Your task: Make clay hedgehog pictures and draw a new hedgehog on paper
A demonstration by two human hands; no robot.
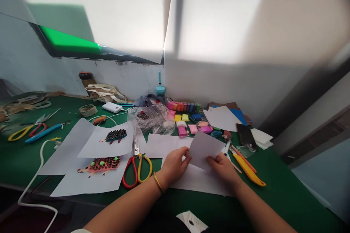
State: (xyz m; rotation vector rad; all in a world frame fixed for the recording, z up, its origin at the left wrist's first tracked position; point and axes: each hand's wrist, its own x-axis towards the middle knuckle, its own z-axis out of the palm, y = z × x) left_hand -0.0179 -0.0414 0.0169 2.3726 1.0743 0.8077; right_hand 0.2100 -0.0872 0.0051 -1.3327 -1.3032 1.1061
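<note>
A small blank sheet of paper is held up, tilted, between my two hands. My left hand, with a gold bangle at the wrist, pinches its left edge between thumb and fingers. At its lower right edge, my right hand grips it, thumb in front. Beneath both hands lie larger white sheets on the green table. Left of my left forearm rest scissors with one red and one yellow handle. Farther left, white sheets carry a dark hedgehog figure and a pink, black-spotted hedgehog figure.
Colourful clay packets and a crumpled plastic bag lie behind my hands. A yellow cutter and a black phone are on the right. More scissors and a white cable lie left on the green table.
</note>
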